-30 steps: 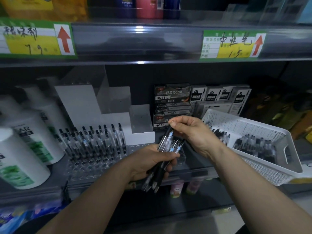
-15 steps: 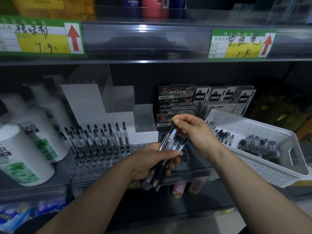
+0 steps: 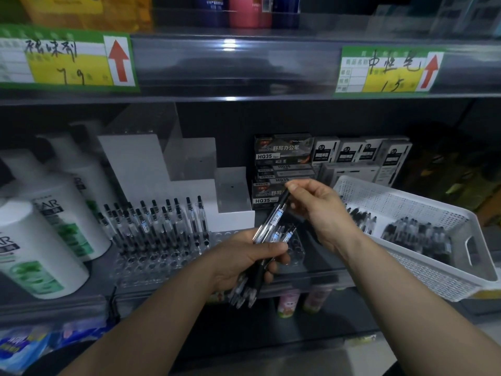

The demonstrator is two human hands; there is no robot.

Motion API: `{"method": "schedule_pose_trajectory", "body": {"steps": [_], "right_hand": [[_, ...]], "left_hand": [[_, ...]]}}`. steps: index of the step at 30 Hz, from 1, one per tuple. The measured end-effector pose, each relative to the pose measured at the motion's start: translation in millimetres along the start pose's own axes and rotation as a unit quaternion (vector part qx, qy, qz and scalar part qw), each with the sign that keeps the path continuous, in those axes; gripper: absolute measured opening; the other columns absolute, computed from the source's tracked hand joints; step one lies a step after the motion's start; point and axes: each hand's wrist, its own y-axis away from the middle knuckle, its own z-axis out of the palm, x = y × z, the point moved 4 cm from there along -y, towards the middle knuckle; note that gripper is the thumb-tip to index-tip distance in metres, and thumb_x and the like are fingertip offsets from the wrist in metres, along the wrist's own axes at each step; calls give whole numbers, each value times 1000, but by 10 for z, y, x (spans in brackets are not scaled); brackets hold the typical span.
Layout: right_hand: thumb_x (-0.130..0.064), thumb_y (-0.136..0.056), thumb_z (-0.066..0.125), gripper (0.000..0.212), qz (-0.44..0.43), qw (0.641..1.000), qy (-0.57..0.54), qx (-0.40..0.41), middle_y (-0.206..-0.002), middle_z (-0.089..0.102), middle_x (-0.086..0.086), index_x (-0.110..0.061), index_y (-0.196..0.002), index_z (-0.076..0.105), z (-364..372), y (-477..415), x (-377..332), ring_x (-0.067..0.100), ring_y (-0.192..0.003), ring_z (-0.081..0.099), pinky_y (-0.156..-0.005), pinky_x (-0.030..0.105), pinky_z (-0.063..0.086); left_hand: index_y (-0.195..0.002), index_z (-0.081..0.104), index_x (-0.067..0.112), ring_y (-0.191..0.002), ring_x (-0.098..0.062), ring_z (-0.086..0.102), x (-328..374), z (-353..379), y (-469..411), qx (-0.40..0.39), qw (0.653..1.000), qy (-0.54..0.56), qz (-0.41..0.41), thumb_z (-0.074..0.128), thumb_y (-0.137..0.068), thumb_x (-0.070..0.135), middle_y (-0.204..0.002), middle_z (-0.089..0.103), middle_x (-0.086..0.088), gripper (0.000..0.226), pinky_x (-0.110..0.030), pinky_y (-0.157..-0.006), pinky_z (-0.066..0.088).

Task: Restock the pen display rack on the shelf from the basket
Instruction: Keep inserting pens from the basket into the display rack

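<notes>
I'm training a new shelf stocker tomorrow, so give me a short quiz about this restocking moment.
1. True or false: the right hand pinches the top end of one pen.
2. What does the left hand hold? A) a bottle B) a bundle of pens C) nothing
3. From the person's view, on which side of the rack does the basket sit?
Key: 1 true; 2 B; 3 the right.

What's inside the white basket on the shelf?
Two loose heaps of black-and-clear pens lie in the white basket. Its near wall hides part of the floor, and the right hand covers its left corner.
</notes>
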Motion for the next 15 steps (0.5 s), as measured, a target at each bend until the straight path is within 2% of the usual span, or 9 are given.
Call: {"method": "schedule_pose_trajectory", "body": {"steps": [3,6,8,12,15], "right_hand": [[-12,-96,53,8,18,994,-96,45,-72,59,0,-13,-90,58,-126,-46,-48,11,-64,54,-60,23,49],[-10,-97,51,6,-7,986,-143,86,-74,61,5,-10,-96,56,-215,-67,-73,9,-60,59,-60,20,53],[-8,-96,53,6,-38,989,-107,100,-71,64,4,-10,-92,56,-233,-42,-84,10,-61,63,-63,21,55],[7,-88,56,16,-92,992,-45,74,-71,64,5,-9,-85,57,-202,77,-138,18,-72,70,-73,25,58],[12,-82,61,24,-107,994,28,11,-61,50,5,-11,-78,58,-123,149,-100,25,-66,59,-75,29,55]], "left_hand": [[-106,57,3,-61,-15,58,-25,-19,-12,9,1000,-15,-8,69,-85,11,-79,69,-10,25,-26,-52,50],[-112,59,-3,-60,-12,57,-32,-80,-36,41,999,-35,-6,67,-88,14,-75,66,-5,30,-25,-53,49],[-115,57,-8,-59,-12,55,15,-130,-50,70,997,-40,15,65,-89,16,-74,62,-4,36,-25,-53,48],[-106,59,-1,-60,-13,55,147,-197,-73,118,992,17,52,60,-94,16,-70,61,-3,21,-27,-56,50],[-106,57,-5,-64,-16,65,197,-219,-70,145,983,95,66,60,-94,14,-75,69,-7,22,-26,-59,56]]}}
